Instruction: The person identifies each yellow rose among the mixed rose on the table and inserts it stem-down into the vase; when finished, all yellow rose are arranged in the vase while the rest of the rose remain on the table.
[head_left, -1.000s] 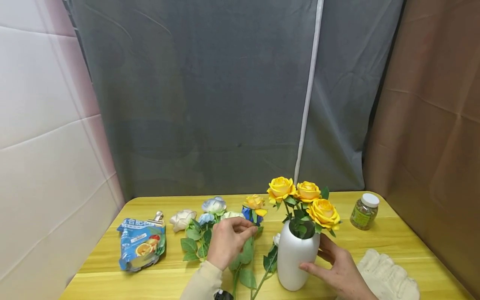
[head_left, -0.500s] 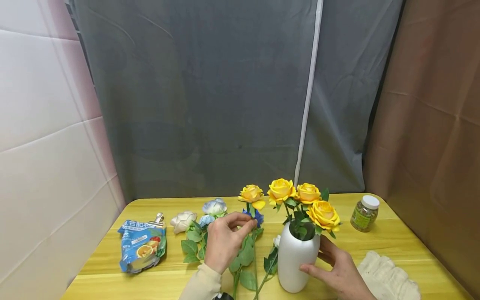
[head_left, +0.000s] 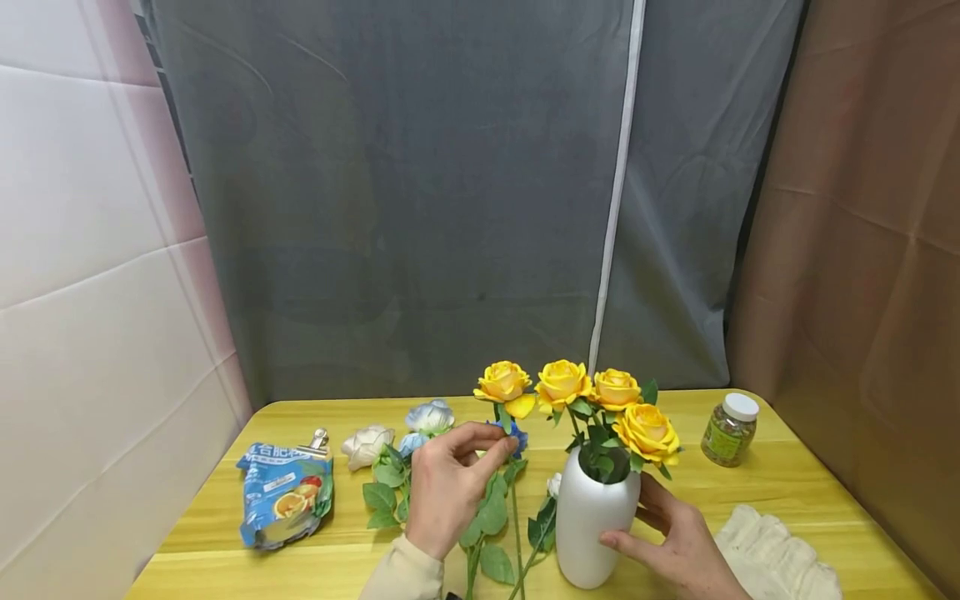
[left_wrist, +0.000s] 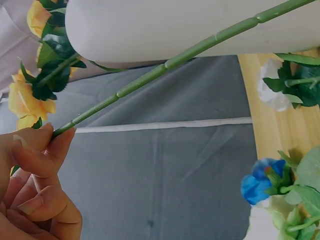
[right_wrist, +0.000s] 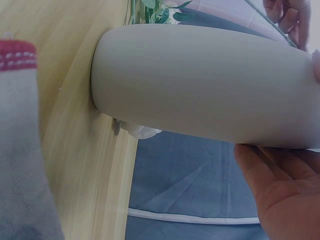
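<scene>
In the head view my left hand (head_left: 453, 483) pinches an artificial yellow rose (head_left: 503, 382) just under its bloom, thumb against fingertips. Its bare green stem (left_wrist: 192, 52) runs slanting past the vase's side in the left wrist view. A white vase (head_left: 596, 525) stands upright on the table, holding several yellow roses (head_left: 647, 432). My right hand (head_left: 678, 537) grips the vase from the right, thumb on the near side, other fingers partly hidden behind it. The right wrist view has that hand's fingers against the vase wall (right_wrist: 200, 85).
White, pale blue and blue flowers (head_left: 431, 417) lie on the table (head_left: 202, 533) left of the vase; a small white flower (head_left: 553, 485) is beside it. A blue bag (head_left: 285, 496) with a metal clip sits left, a white-lidded jar (head_left: 730, 429) right, a pale work glove (head_left: 776, 554) near right.
The rose in my left hand has risen and shifted slightly left, so its bloom now stands higher beside the vase's roses. My right hand and the vase have stayed in place.
</scene>
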